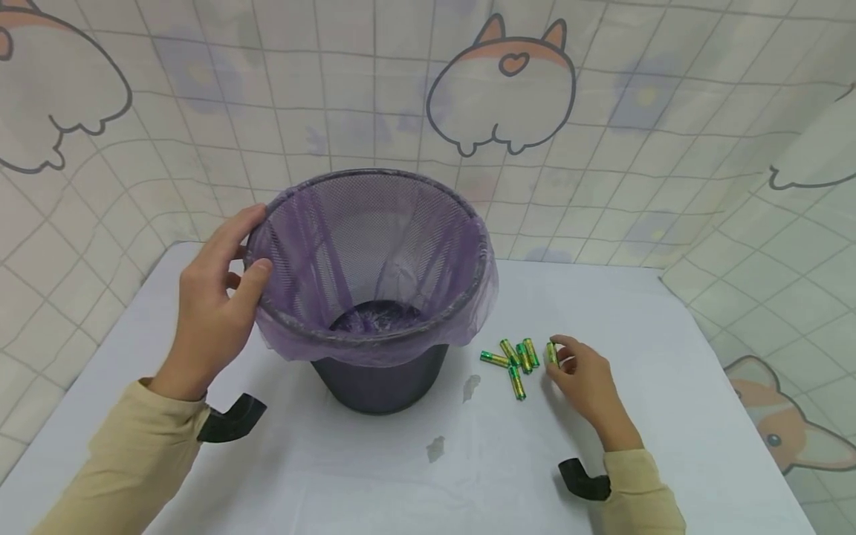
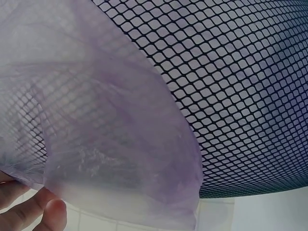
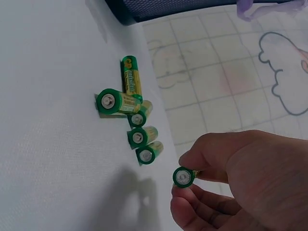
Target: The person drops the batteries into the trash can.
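Observation:
A black mesh bin (image 1: 381, 386) lined with a purple bag (image 1: 374, 245) stands upright mid-table. My left hand (image 1: 249, 249) grips its left rim, thumb inside and fingers outside. In the left wrist view the mesh (image 2: 231, 72) and the bag's overhang (image 2: 120, 144) fill the frame, with fingertips (image 2: 43, 214) at the lower left. My right hand (image 1: 558, 360) pinches one green battery (image 1: 552, 354) just above the table, right of the bin. The right wrist view shows that battery (image 3: 184, 177) end-on between thumb and fingers. Several more green batteries (image 1: 513, 360) (image 3: 130, 113) lie loose beside it.
The white table (image 1: 401, 475) has two small stains in front of the bin. A tiled curtain with cartoon animals (image 1: 501, 82) closes off the back and sides. Black wrist mounts (image 1: 230, 420) (image 1: 583, 479) sit by each sleeve. The bin's base (image 3: 144, 7) shows at the right wrist view's top.

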`<state>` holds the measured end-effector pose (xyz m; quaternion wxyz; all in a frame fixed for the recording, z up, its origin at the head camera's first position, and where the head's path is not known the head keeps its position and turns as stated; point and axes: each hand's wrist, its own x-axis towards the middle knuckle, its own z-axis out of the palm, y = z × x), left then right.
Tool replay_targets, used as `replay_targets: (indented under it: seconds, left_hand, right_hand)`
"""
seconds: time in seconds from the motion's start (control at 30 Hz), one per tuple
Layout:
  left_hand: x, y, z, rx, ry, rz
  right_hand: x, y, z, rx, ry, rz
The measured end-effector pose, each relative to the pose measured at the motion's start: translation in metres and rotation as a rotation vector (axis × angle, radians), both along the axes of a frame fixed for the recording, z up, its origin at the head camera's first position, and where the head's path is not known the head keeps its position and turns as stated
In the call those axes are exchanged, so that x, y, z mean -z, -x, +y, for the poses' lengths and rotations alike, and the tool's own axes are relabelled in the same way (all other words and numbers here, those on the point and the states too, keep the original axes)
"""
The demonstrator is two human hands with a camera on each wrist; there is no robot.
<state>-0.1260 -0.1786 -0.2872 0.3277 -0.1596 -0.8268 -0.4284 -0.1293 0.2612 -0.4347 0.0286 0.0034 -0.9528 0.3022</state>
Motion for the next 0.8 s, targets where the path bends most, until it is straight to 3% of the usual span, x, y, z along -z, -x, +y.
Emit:
replay_targets:
  seconds: [0.4, 0.8]
  left_hand:
    - [0.0, 0.002, 0.007, 0.001, -0.028, 0.002]
    - [-0.001, 0.001, 0.008, -0.001, -0.04, -0.008]
  right_hand:
    - [-0.02, -0.006, -0.006, 0.021, 0.013, 0.109]
    - [-0.043, -0.013, -0.012, 0.02, 0.049, 0.284]
